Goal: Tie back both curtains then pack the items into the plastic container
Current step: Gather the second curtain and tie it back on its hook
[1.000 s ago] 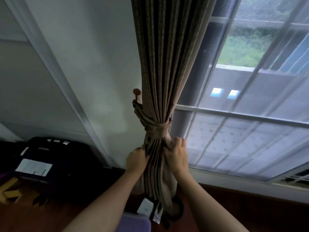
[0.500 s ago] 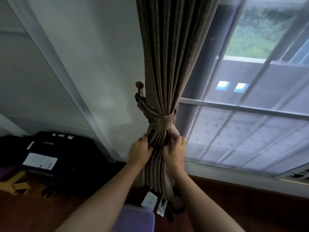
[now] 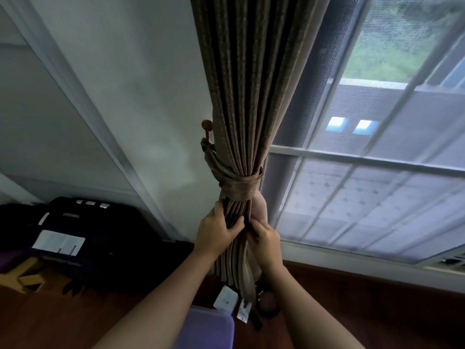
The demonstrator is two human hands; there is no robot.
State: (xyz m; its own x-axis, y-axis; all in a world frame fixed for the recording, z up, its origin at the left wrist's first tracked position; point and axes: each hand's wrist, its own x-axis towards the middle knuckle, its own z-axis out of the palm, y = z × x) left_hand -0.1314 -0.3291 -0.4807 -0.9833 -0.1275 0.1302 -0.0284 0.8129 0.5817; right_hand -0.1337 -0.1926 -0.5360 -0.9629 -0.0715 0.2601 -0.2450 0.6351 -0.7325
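Both hands on the tied curtain by the window.

The left hand (image 3: 218,233) and right hand (image 3: 264,241) each clutch folds of the curtain (image 3: 247,96) just below its tieback (image 3: 239,183), which seems looped onto a wall hook (image 3: 206,129).

You are in a home, by the look of it: a pleated brown curtain (image 3: 251,84) tied back beside a screened window (image 3: 364,161), dark wood floor (image 3: 352,295), and a black case (image 3: 113,248) along the left wall (image 3: 151,96).
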